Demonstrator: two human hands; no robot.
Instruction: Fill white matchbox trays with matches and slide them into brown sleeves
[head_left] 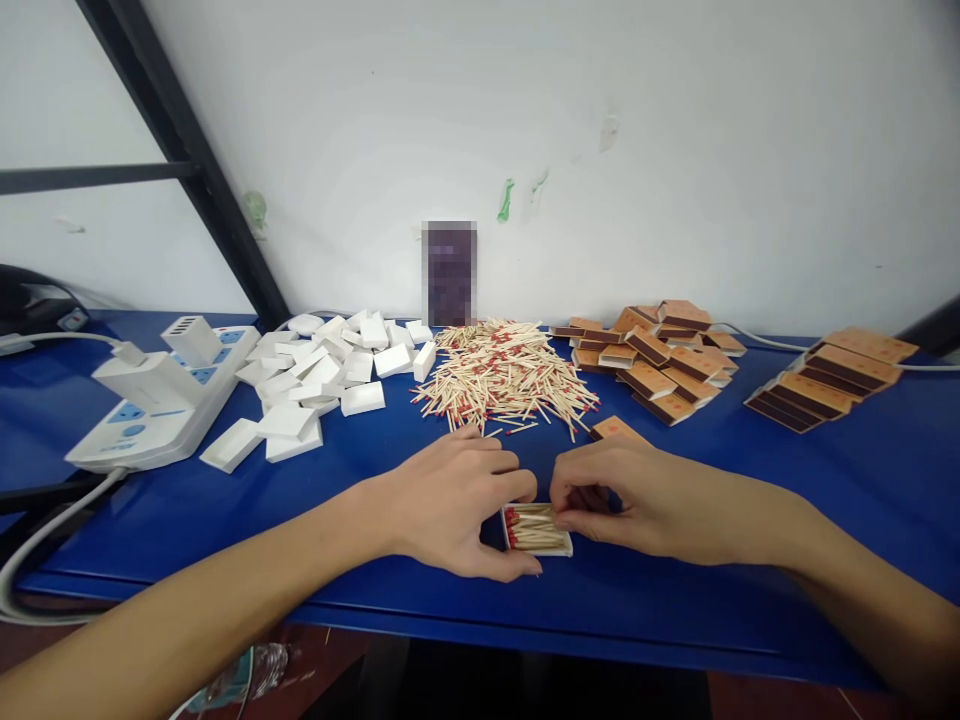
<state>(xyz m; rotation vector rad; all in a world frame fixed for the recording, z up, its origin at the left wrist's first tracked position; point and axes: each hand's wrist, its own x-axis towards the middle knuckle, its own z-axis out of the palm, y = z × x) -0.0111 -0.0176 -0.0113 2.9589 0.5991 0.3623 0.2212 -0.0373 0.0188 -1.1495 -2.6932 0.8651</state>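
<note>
Across the blue surface we see one tray lying near the front edge, well filled with matches. Our left hand clasps its left end between thumb and fingers; our right hand bends its fingertips over the right end, though we cannot tell whether they pinch anything. Plenty remains: a loose match heap, jumbled white trays and, rightward, piled box sleeves.

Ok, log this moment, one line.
left hand: around tray, left end | right hand: at tray, right end | matches: in tray, red heads left | match pile: beyond hands
</note>
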